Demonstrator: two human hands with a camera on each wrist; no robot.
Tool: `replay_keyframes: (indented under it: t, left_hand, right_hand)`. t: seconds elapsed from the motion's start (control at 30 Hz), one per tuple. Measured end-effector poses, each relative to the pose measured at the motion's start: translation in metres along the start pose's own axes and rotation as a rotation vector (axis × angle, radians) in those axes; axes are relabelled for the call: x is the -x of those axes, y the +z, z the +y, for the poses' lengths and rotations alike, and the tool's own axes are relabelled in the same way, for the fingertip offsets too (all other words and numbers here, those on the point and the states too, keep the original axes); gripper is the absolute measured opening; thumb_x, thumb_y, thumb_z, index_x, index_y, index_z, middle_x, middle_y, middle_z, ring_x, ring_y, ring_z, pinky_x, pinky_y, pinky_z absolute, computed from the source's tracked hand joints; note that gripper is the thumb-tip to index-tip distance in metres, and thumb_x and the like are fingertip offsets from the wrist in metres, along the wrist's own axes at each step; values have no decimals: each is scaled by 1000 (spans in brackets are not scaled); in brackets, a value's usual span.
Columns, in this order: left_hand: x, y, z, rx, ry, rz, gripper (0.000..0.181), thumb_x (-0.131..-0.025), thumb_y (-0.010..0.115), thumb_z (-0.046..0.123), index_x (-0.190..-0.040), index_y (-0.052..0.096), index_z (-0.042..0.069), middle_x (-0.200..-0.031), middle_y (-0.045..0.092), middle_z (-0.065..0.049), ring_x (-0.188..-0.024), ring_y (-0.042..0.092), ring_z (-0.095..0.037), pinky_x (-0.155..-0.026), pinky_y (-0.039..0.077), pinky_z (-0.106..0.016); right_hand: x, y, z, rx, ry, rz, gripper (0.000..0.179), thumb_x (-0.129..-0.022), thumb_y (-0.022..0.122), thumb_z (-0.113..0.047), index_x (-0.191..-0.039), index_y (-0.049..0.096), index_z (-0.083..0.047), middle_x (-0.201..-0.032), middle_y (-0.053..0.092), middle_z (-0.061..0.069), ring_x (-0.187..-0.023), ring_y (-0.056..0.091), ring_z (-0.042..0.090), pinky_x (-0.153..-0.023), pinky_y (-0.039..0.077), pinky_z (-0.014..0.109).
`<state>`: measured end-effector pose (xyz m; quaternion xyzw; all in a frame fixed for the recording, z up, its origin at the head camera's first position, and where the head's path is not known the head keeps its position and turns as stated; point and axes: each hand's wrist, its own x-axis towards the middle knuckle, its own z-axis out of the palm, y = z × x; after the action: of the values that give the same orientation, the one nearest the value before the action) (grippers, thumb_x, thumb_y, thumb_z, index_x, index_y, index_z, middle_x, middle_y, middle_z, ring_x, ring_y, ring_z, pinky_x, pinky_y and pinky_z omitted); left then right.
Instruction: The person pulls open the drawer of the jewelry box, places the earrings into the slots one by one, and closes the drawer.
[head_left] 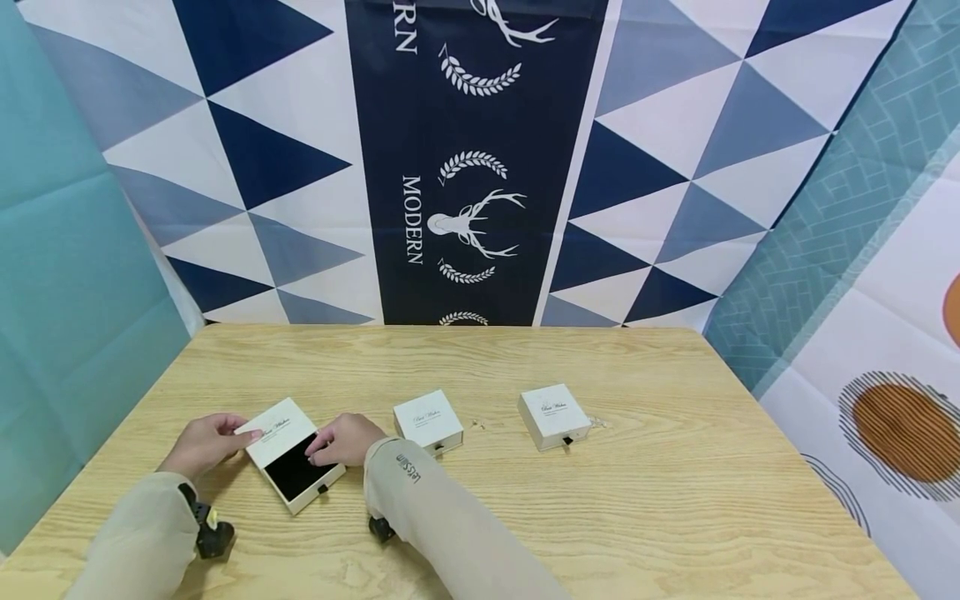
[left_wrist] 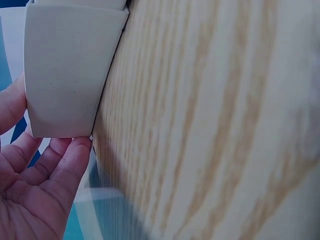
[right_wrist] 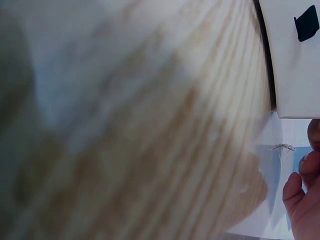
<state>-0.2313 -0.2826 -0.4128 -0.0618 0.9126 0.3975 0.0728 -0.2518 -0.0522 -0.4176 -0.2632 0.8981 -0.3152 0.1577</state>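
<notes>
My left hand (head_left: pixel 201 446) grips the back left end of a white box (head_left: pixel 273 431), thumb on its lid and fingers against its end in the left wrist view. The box's drawer (head_left: pixel 294 505) is pulled partway out and shows a black lining (head_left: pixel 288 473). My right hand (head_left: pixel 347 439) is over that drawer, its fingers bent and bunched at the lining. A small silver chain-like piece of jewelry (right_wrist: pixel 284 147) hangs at the right fingertips in the right wrist view; their grip on it is partly hidden.
Two more white boxes stand on the wooden table (head_left: pixel 637 517), one in the middle (head_left: pixel 427 419) and one farther right (head_left: pixel 553 415). Beside each lie tiny pieces of jewelry, the middle one's (head_left: pixel 477 425) and the right one's (head_left: pixel 597 423). A patterned curtain (head_left: pixel 480 167) hangs behind.
</notes>
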Motion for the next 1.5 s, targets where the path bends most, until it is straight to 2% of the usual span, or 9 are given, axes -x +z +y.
replay_keyframes:
  t: [0.37, 0.6, 0.77, 0.83, 0.93, 1.03, 1.13, 1.27, 1.5]
  left_hand:
    - [2, -2, -3, 13, -7, 12, 56, -88, 69, 36, -111, 55, -13, -97, 56, -18, -89, 47, -31, -68, 41, -32]
    - [2, -5, 0, 14, -14, 11, 55, -89, 68, 34, -113, 54, -14, -100, 55, -21, -91, 47, -32, -70, 41, -34]
    - [0, -2, 0, 25, 3, 10, 53, -89, 68, 32, -113, 55, -14, -99, 56, -20, -90, 47, -31, -69, 42, -32]
    - [0, 0, -1, 31, 7, 7, 55, -89, 69, 33, -113, 54, -14, -100, 55, -21, -91, 47, -31, -71, 42, -34]
    - [0, 2, 0, 34, 4, 4, 56, -89, 68, 34, -113, 54, -14, -103, 54, -22, -93, 46, -33, -75, 42, -38]
    - [-1, 2, 0, 28, -4, 4, 54, -89, 67, 33, -113, 54, -13, -103, 54, -22, -93, 46, -32, -76, 41, -40]
    - [-1, 2, 1, 31, -6, 7, 51, -90, 67, 31, -113, 55, -12, -100, 54, -19, -91, 46, -31, -73, 41, -37]
    - [-2, 3, -1, 45, -13, 12, 49, -90, 67, 29, -113, 55, -12, -98, 55, -17, -89, 47, -30, -69, 41, -33]
    - [-2, 2, -3, 48, -15, 13, 48, -89, 68, 29, -111, 56, -12, -94, 54, -14, -88, 46, -29, -68, 41, -33]
  right_hand:
    - [-6, 5, -2, 28, 35, 15, 10, -83, 72, -21, -91, 78, -22, -91, 69, -18, -76, 50, -5, -72, 38, 11]
    - [-8, 2, 1, -88, 5, 13, 10, -86, 70, -20, -92, 78, -17, -89, 71, -12, -78, 52, -4, -74, 40, 12]
    - [-8, -9, 4, -157, 39, 174, 15, -89, 65, -21, -96, 77, -15, -83, 69, -10, -69, 52, -2, -68, 42, 15]
    - [-9, -15, 2, -81, 66, 240, 17, -89, 62, -20, -99, 76, -19, -75, 66, -12, -59, 46, 1, -59, 40, 17]
    - [-10, -22, 0, 149, 85, 270, 22, -89, 61, -19, -104, 75, -27, -68, 64, -12, -57, 45, 6, -58, 38, 19]
    - [-11, -26, -1, 392, 94, 254, 23, -88, 65, -23, -107, 74, -34, -81, 68, -15, -74, 54, 6, -70, 40, 21]
    - [-12, -28, 0, 558, 85, 194, 25, -86, 69, -30, -109, 72, -39, -93, 68, -16, -90, 56, 8, -80, 40, 25]
    - [-14, -26, 3, 677, 61, 127, 25, -87, 69, -39, -111, 70, -43, -100, 64, -14, -95, 54, 9, -82, 39, 26]
    - [-17, -19, 2, 730, 91, 109, 24, -88, 64, -45, -112, 68, -47, -108, 61, -15, -98, 51, 7, -87, 36, 27]
